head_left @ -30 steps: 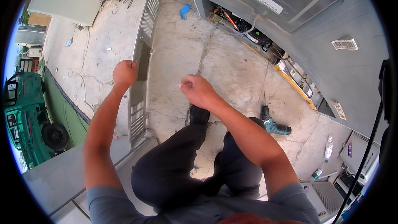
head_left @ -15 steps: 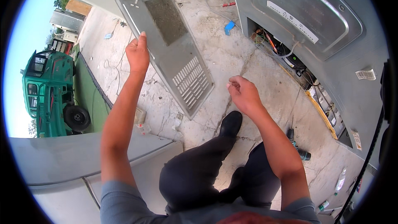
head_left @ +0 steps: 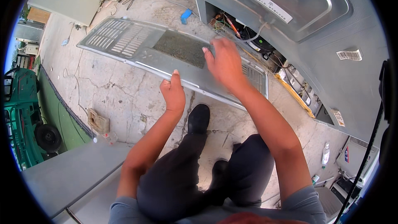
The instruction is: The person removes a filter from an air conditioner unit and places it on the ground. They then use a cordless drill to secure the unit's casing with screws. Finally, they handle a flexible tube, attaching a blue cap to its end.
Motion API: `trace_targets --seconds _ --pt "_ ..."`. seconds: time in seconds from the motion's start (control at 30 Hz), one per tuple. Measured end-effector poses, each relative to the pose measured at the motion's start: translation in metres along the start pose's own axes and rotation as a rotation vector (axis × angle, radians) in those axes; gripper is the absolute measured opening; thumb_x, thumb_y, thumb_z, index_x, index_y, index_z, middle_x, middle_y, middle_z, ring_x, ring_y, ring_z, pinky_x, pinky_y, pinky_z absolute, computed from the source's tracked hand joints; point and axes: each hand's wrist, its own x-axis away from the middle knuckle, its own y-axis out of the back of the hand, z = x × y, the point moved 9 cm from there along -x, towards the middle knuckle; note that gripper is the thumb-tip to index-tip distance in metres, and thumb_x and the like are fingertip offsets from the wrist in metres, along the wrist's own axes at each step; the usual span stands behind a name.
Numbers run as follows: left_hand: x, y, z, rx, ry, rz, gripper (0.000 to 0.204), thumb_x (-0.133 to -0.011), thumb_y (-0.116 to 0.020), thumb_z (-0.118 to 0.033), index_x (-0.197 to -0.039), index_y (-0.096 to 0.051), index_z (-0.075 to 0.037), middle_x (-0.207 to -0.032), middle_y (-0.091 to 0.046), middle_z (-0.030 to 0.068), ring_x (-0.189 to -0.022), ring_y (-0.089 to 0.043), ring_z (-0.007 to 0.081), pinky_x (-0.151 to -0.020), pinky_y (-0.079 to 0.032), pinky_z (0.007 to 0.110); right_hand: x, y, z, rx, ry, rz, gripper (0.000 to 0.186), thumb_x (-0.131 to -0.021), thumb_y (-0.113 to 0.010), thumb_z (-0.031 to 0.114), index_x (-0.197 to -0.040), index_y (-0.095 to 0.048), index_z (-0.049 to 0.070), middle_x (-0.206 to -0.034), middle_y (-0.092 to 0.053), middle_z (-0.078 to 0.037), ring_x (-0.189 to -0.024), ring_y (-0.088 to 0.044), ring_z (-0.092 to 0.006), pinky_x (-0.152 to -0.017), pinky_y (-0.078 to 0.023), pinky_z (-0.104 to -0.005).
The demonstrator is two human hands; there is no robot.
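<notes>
A long grey vented cover panel is held up in front of me, tilted. It has slots toward both ends and a dark, rough rectangular patch in the middle. My left hand grips its near edge, thumb on top. Over the panel, right of the patch, is my right hand, with curled fingers; what they hold, if anything, is hidden. Beyond the panel's right end stands a large grey appliance. Its open lower compartment shows wires, a black compressor and a white-and-yellow part.
Cracked concrete lies underfoot. A blue scrap and a cable are near the appliance. At left are a beige plastic piece, a green vehicle and a grey cabinet. A bottle lies at lower right.
The panel has swung from steep to nearly crosswise, its lower end moving right toward the appliance. My left hand moved right and down; my right hand moved up over the panel.
</notes>
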Motion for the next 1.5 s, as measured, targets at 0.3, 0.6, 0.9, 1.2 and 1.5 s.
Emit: trace_targets --seconds 0.3,0.6,0.9,1.2,1.5 --pt "0.092 -0.029 0.107 0.022 0.513 0.291 0.039 -0.098 -0.061 -0.028 -0.069 -0.037 -0.017 -0.054 -0.036 -0.0069 -0.042 -0.028 0.0036 -0.039 -0.019 0.025 0.062 -0.083 -0.122 0.196 -0.313 0.399 0.050 -0.092 -0.062 0.045 -0.115 -0.063 0.001 -0.114 -0.062 -0.020 -0.110 -0.058 -0.0382 -0.092 -0.048 -0.0475" --pt "0.111 0.019 0.170 -0.124 0.754 0.421 0.048 -0.097 -0.061 -0.036 -0.062 -0.034 -0.018 -0.053 -0.034 -0.0055 -0.040 -0.029 0.0062 -0.037 -0.019 0.025 0.098 -0.104 -0.152 0.129 -0.273 0.405 0.037 -0.089 -0.066 0.039 -0.100 -0.068 0.003 -0.108 -0.062 -0.017 -0.106 -0.058 -0.0382 -0.091 -0.050 -0.0466" --pt "0.088 0.026 0.185 0.041 0.928 0.347 0.038 -0.098 -0.061 -0.033 -0.072 -0.038 -0.017 -0.056 -0.032 -0.0064 -0.043 -0.029 0.0062 -0.040 -0.019 0.025 0.088 -0.112 -0.141 0.131 -0.175 0.319 0.027 -0.090 -0.068 0.032 -0.100 -0.071 0.006 -0.102 -0.063 -0.015 -0.102 -0.059 -0.0363 -0.086 -0.050 -0.0455" --pt "0.116 0.016 0.176 -0.015 0.902 0.666 0.032 -0.100 -0.058 -0.033 -0.080 -0.041 -0.016 -0.057 -0.031 -0.0060 -0.046 -0.028 0.0068 -0.043 -0.021 0.025 0.087 -0.123 -0.159 0.064 -0.268 0.454 0.028 -0.089 -0.066 0.034 -0.097 -0.073 0.008 -0.100 -0.066 -0.016 -0.097 -0.063 -0.0353 -0.085 -0.051 -0.0453" --pt "0.132 0.019 0.185 -0.111 0.996 0.785 0.037 -0.102 -0.055 -0.036 -0.076 -0.040 -0.016 -0.056 -0.033 -0.0052 -0.045 -0.029 0.0069 -0.042 -0.021 0.027 0.097 -0.115 -0.163 -0.117 -0.346 0.479 0.038 -0.090 -0.065 0.041 -0.098 -0.072 0.005 -0.097 -0.068 -0.020 -0.092 -0.066 -0.0370 -0.082 -0.052 -0.0426"
